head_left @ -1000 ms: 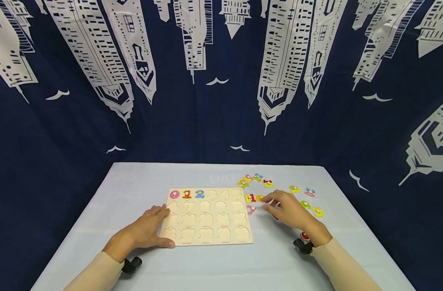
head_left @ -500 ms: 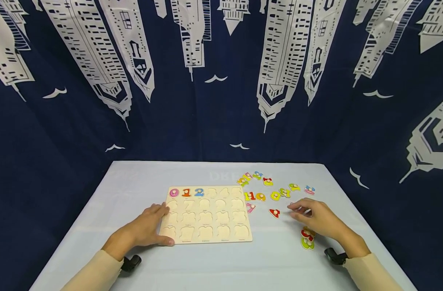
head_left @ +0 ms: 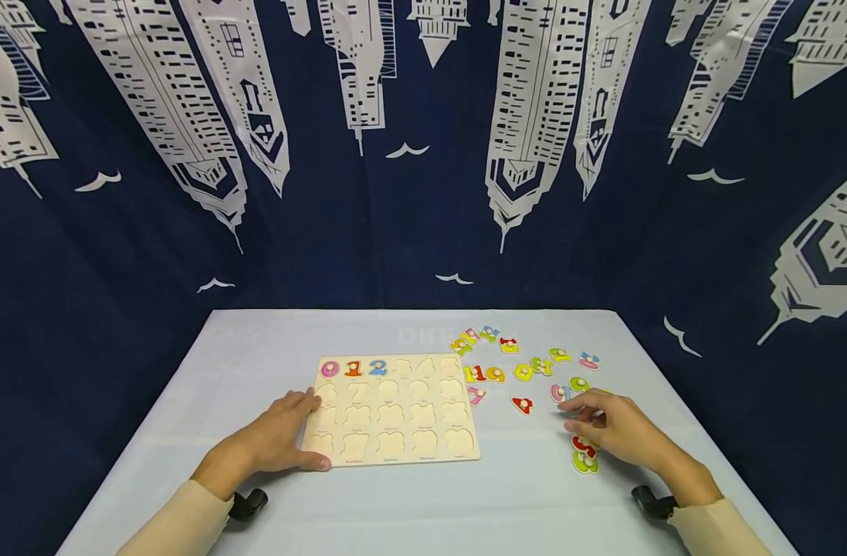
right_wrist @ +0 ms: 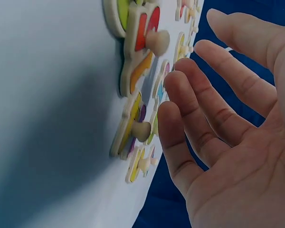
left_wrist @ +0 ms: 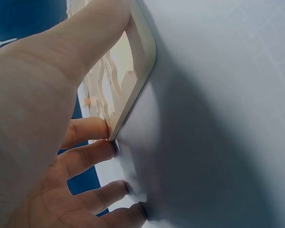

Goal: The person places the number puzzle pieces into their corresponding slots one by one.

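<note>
A pale wooden number puzzle board point(head_left: 398, 409) lies on the table, its back row holding a pink 0 point(head_left: 330, 369), an orange 1 point(head_left: 354, 368) and a blue 2 point(head_left: 377, 367). My left hand point(head_left: 273, 432) rests at its left edge, thumb by the near corner, fingers spread and mostly straight, as the left wrist view point(left_wrist: 88, 142) also shows. Loose knobbed number pieces are scattered to the right. Over them hovers my right hand point(head_left: 621, 428), fingers relaxed and holding nothing. Below it lie a red piece point(head_left: 584, 446) and a green piece point(head_left: 585, 463); a pink-and-blue piece point(head_left: 560, 394) is near its fingertips.
A red 4 point(head_left: 523, 405) lies between the board and my right hand. Farther back are several other pieces, among them an orange 9 point(head_left: 495, 374) and a blue-and-pink piece point(head_left: 589, 361). A dark blue patterned cloth point(head_left: 374, 232) hangs behind the white table point(head_left: 270, 340).
My right hand has moved right and toward me, away from the pieces near the board, uncovering the red 4, then settled slightly lower. The left hand stays at the board.
</note>
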`<state>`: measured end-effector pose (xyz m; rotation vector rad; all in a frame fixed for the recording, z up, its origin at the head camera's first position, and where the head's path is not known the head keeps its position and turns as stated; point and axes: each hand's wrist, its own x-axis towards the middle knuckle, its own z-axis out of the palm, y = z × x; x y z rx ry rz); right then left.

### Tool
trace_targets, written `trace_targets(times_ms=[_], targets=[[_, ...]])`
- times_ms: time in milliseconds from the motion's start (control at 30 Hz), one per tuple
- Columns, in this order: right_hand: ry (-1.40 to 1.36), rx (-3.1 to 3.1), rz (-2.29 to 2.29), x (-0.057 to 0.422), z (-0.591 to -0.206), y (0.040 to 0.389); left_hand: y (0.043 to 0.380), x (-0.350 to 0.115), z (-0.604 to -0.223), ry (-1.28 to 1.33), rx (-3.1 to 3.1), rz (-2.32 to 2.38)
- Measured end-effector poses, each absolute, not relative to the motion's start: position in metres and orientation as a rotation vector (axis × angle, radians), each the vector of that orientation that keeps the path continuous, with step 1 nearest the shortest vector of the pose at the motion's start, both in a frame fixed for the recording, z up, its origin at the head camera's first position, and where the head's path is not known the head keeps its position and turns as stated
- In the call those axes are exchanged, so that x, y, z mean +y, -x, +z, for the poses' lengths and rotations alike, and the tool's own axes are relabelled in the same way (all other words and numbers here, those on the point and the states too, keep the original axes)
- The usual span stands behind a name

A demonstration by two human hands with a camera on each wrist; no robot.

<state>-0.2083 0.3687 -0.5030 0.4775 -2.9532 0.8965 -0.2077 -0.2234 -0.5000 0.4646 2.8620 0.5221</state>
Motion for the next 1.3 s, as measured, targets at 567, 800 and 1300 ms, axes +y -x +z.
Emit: trace_targets(times_ms=[567, 800, 1300], targets=[[-0.515, -2.973, 0.868, 0.357, -0.509, 0.210, 0.207, -0.223, -0.501, -0.466, 2.861, 0.523], [-0.516, -2.941, 0.848, 0.359, -0.506, 0.214, 0.207, -0.222, -0.500, -0.468, 2.863, 0.520], [-0.371, -2.912, 0.866, 0.373, -0.494, 0.232, 0.205, -0.225, -0.502, -0.486, 2.865, 0.549]])
